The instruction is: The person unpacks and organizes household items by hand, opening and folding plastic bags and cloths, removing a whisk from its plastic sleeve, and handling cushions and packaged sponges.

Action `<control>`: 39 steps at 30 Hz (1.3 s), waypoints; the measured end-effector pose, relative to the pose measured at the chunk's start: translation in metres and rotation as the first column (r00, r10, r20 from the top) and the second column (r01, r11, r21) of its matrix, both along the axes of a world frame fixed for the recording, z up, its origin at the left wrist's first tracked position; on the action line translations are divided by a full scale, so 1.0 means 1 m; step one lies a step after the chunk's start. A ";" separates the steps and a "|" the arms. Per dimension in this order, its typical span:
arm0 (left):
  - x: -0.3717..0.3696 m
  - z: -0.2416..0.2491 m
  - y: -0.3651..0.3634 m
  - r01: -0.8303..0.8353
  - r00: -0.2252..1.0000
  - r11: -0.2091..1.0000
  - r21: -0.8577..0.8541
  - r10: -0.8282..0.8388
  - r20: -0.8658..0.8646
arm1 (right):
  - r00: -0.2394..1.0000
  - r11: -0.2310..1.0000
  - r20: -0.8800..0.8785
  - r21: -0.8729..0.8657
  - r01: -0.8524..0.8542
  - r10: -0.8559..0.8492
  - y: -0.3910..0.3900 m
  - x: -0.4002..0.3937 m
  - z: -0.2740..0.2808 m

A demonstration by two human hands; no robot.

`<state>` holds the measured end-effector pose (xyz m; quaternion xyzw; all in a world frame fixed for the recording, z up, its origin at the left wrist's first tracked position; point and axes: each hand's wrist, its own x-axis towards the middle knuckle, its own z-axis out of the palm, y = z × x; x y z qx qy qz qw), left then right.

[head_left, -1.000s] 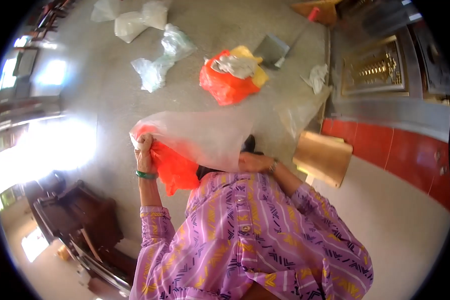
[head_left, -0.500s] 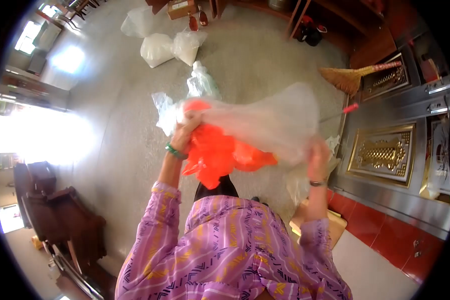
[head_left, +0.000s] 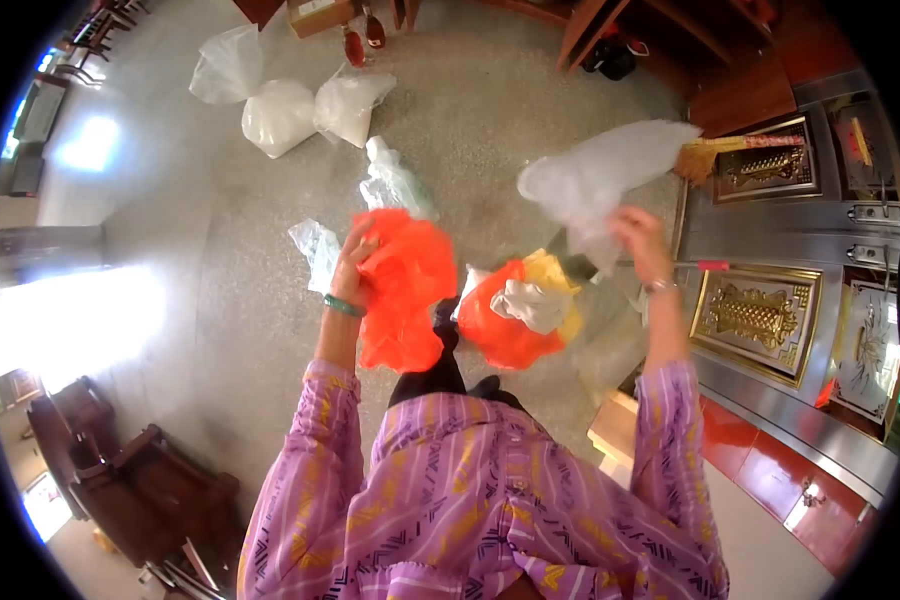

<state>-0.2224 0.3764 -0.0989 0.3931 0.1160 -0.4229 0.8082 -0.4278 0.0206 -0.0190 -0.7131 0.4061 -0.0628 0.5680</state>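
Observation:
My left hand (head_left: 354,268), wearing a green bangle, is closed on an orange-red plastic bag (head_left: 406,290) that hangs loosely. My right hand (head_left: 643,242) grips the lower end of a translucent white plastic bag (head_left: 610,172), which billows up and away toward the right. Between my hands and lower down, near my feet, is a second orange-red bag (head_left: 500,335). A crumpled white bag (head_left: 532,305) and some yellow plastic (head_left: 550,270) show at its top. Just beyond my left hand, a clear crumpled bag (head_left: 316,252) lies on the floor.
Farther off stand two filled white bags (head_left: 278,117) (head_left: 353,105), a puffed clear bag (head_left: 228,65) and a plastic-wrapped bottle (head_left: 395,185). A broom (head_left: 705,158) leans by the metal door (head_left: 705,225) on the right. A cardboard box (head_left: 615,425) is low right; brown chairs (head_left: 150,485) stand left.
The white bag has come away from my left hand and swung up to the right with my right hand. My left hand keeps the orange-red bag; the second orange-red bag is now plainly visible.

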 end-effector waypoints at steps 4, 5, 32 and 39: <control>0.024 0.009 -0.023 0.084 0.996 0.924 -0.374 -0.076 0.036 | 0.710 0.830 0.515 0.528 0.179 -0.481 0.004 -0.005 0.014; 0.024 0.020 -0.031 0.139 0.990 0.912 -0.385 -0.116 0.084 | 0.740 0.837 0.477 0.505 0.211 -0.475 -0.001 -0.009 0.001; 0.021 0.106 -0.158 0.398 0.917 0.812 -0.427 -0.364 0.163 | 0.976 0.803 -0.040 -0.561 -0.201 0.215 -0.004 -0.010 0.009; 0.070 0.059 -0.169 0.271 0.155 0.848 0.456 -0.506 0.849 | 0.978 0.826 0.079 -0.551 -0.119 0.193 -0.008 -0.001 0.039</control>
